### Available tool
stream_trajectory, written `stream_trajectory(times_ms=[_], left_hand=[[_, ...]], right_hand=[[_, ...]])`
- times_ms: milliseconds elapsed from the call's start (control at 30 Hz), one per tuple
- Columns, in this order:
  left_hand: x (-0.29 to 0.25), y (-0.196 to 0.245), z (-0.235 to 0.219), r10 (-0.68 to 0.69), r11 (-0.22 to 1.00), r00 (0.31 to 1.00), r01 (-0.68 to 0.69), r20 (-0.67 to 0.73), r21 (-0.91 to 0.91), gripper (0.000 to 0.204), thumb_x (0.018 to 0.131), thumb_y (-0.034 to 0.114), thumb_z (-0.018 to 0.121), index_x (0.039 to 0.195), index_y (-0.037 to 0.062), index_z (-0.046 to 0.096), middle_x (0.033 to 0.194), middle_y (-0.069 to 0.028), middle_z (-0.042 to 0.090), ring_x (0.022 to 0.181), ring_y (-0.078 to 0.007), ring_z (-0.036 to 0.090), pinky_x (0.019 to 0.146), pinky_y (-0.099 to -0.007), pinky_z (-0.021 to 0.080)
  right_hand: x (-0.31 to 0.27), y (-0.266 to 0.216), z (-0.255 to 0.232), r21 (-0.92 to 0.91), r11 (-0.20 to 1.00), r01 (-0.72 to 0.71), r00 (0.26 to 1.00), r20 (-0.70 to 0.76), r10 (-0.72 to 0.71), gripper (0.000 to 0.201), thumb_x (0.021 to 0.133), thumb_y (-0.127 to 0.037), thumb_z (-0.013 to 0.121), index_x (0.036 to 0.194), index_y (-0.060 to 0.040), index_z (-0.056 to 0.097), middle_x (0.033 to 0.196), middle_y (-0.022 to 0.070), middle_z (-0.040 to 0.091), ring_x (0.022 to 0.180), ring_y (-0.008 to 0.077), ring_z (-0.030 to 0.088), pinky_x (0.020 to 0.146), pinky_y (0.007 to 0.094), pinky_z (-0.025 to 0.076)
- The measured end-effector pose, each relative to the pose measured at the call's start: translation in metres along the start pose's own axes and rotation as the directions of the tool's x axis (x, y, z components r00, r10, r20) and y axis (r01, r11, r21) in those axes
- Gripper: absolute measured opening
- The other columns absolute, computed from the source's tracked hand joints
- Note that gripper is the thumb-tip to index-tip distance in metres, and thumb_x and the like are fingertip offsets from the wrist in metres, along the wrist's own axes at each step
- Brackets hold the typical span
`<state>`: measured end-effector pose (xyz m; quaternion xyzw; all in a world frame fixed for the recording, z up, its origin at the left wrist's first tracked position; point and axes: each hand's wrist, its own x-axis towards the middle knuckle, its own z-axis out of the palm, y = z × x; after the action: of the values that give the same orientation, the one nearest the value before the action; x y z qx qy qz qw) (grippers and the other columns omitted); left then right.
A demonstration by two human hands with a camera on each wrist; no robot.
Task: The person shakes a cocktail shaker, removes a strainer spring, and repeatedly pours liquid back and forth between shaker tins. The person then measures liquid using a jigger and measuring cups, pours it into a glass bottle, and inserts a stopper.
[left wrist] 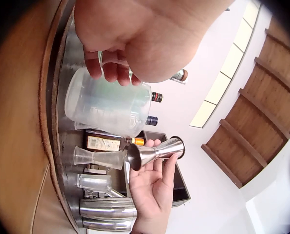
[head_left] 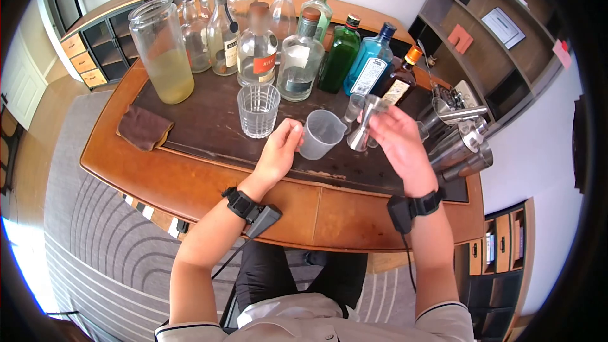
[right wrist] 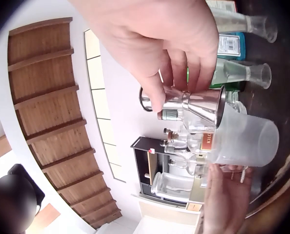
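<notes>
My left hand (head_left: pixel 278 151) grips a frosted plastic measuring jug (head_left: pixel 322 137) by its handle, over the front of the dark desk top. In the right wrist view the jug (right wrist: pixel 246 140) looks translucent, with no drink showing inside. My right hand (head_left: pixel 400 142) pinches a shiny steel double jigger (head_left: pixel 361 132) between thumb and fingers, just right of the jug's spout. The jigger (left wrist: pixel 157 152) is tilted in the left wrist view, one cup facing the jug. Left of the jug stands a ribbed glass tumbler (head_left: pixel 258 113).
Behind stand several bottles, among them a green bottle (head_left: pixel 340 57) and a blue bottle (head_left: pixel 369 63). A pitcher (head_left: pixel 166 57) of cloudy yellow liquid and a brown cloth (head_left: pixel 144 128) are at left. Steel shakers (head_left: pixel 457 140) crowd the right. Clear plastic jiggers (right wrist: pixel 247 73) stand near my right hand.
</notes>
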<state>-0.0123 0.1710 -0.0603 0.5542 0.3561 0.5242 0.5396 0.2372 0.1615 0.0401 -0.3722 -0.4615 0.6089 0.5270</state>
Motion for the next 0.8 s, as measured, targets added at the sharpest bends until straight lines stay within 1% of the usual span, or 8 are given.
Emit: stream_trajectory(times_ms=[100, 333, 400, 467, 500, 533, 600, 800], left_hand=[[0.001, 0.000, 0.005, 0.022, 1.000, 0.999, -0.021, -0.037, 0.015, 0.022, 0.110, 0.024, 0.045, 0.104, 0.0057, 0.056, 0.088, 0.0022, 0.054, 0.083, -0.0079, 0.051, 0.079, -0.0255, 0.046], [0.006, 0.042, 0.009, 0.262, 0.929, 0.964, -0.241, -0.038, 0.280, 0.020, 0.109, 0.019, 0.046, 0.105, 0.0028, 0.057, 0.083, -0.0002, 0.054, 0.079, -0.0086, 0.051, 0.074, -0.0258, 0.046], [0.008, 0.061, 0.005, 0.250, 0.918, 0.968, -0.241, 0.014, 0.315, 0.019, 0.108, 0.017, 0.048, 0.105, 0.0014, 0.057, 0.086, -0.0041, 0.055, 0.080, -0.0130, 0.053, 0.075, -0.0283, 0.046], [0.010, 0.082, 0.002, 0.294, 0.805, 0.935, -0.354, 0.200, 0.475, 0.021, 0.110, 0.019, 0.045, 0.106, 0.0023, 0.057, 0.085, -0.0009, 0.052, 0.081, -0.0106, 0.049, 0.076, -0.0266, 0.044], [0.011, 0.091, 0.003, 0.333, 0.747, 0.912, -0.409, 0.238, 0.525, 0.019, 0.109, 0.017, 0.047, 0.107, 0.0020, 0.058, 0.085, -0.0030, 0.052, 0.081, -0.0131, 0.051, 0.076, -0.0282, 0.045], [0.013, 0.098, 0.000, 0.289, 0.734, 0.916, -0.398, 0.277, 0.551, 0.018, 0.108, 0.016, 0.047, 0.107, 0.0012, 0.058, 0.087, -0.0056, 0.053, 0.082, -0.0163, 0.052, 0.078, -0.0300, 0.045], [0.017, 0.112, -0.005, 0.276, 0.660, 0.884, -0.459, 0.376, 0.595, 0.018, 0.108, 0.015, 0.047, 0.107, 0.0005, 0.058, 0.090, -0.0077, 0.053, 0.084, -0.0191, 0.054, 0.079, -0.0316, 0.046], [0.025, 0.145, 0.003, 0.188, 0.545, 0.848, -0.509, 0.495, 0.666, 0.017, 0.106, 0.014, 0.049, 0.106, -0.0010, 0.057, 0.092, -0.0123, 0.054, 0.086, -0.0274, 0.056, 0.081, -0.0357, 0.046]], right_hand=[[-0.022, 0.023, -0.006, -0.206, 0.973, 0.100, 0.993, -0.045, -0.112, 0.045, 0.085, 0.005, 0.076, 0.126, 0.0027, 0.060, 0.115, 0.0089, 0.070, 0.106, 0.0153, 0.067, 0.094, 0.0310, 0.056], [-0.039, 0.059, -0.015, -0.143, 0.987, 0.079, 0.989, -0.116, -0.096, 0.041, 0.083, 0.007, 0.076, 0.122, 0.0041, 0.063, 0.112, 0.0110, 0.071, 0.102, 0.0168, 0.070, 0.091, 0.0308, 0.057], [-0.039, 0.063, -0.008, -0.175, 0.983, 0.056, 0.994, -0.087, -0.072, 0.042, 0.082, 0.007, 0.077, 0.122, 0.0051, 0.063, 0.111, 0.0115, 0.072, 0.101, 0.0166, 0.070, 0.092, 0.0308, 0.057], [-0.037, 0.068, -0.002, -0.162, 0.983, 0.082, 0.992, -0.084, -0.096, 0.043, 0.081, 0.006, 0.079, 0.121, 0.0048, 0.064, 0.109, 0.0111, 0.072, 0.100, 0.0160, 0.070, 0.092, 0.0311, 0.056], [-0.036, 0.072, -0.002, -0.141, 0.985, 0.101, 0.993, -0.048, -0.108, 0.043, 0.080, 0.006, 0.080, 0.120, 0.0042, 0.064, 0.109, 0.0108, 0.073, 0.100, 0.0159, 0.070, 0.092, 0.0311, 0.056], [-0.036, 0.075, -0.003, -0.122, 0.985, 0.120, 0.992, -0.020, -0.124, 0.044, 0.079, 0.005, 0.081, 0.120, 0.0037, 0.065, 0.109, 0.0105, 0.073, 0.100, 0.0157, 0.070, 0.092, 0.0311, 0.056], [-0.036, 0.079, -0.002, -0.105, 0.986, 0.128, 0.990, -0.050, -0.134, 0.045, 0.079, 0.004, 0.082, 0.120, 0.0028, 0.065, 0.110, 0.0098, 0.073, 0.099, 0.0157, 0.069, 0.092, 0.0309, 0.056], [-0.041, 0.079, 0.005, -0.070, 0.990, 0.127, 0.991, -0.027, -0.129, 0.045, 0.077, 0.000, 0.084, 0.119, 0.0030, 0.067, 0.108, 0.0090, 0.073, 0.098, 0.0154, 0.069, 0.090, 0.0306, 0.056]])
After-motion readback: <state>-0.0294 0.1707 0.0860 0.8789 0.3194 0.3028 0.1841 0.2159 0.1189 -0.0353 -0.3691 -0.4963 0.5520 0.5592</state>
